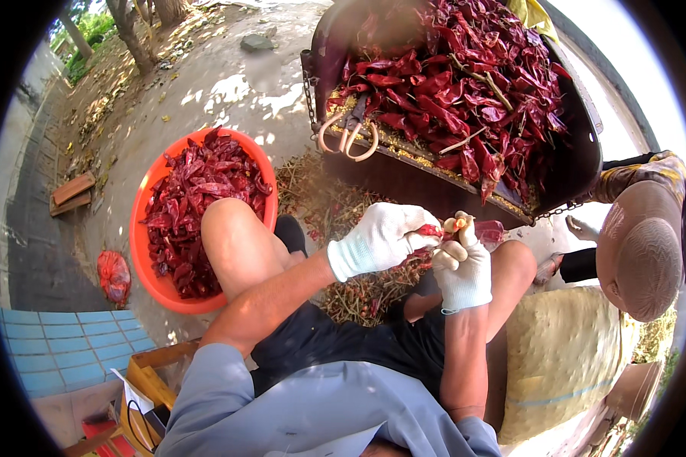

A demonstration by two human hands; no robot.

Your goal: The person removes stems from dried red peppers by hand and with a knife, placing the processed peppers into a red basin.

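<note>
My left hand point(383, 241), in a white knit glove, pinches a dried red chili point(431, 230) between thumb and fingers. Close beside it, my right hand point(463, 266), gloved the same way, has its fingers closed at the chili's other end, where a small orange-red bit shows at the fingertips. How much of the chili lies inside the fingers is hidden. Both hands are above my knees. Past them stands a dark metal cart bed point(587, 164) heaped with dried red chilies point(465, 84). To my left is an orange-red basin point(139, 228) holding more chilies.
Scissors point(348, 139) with tan handles lie on the cart's near edge. Stems and debris point(320, 190) litter the ground between my legs. A stuffed pale sack point(560, 358) stands at right, near a person in a hat point(640, 251). A red bag point(113, 276) lies left of the basin.
</note>
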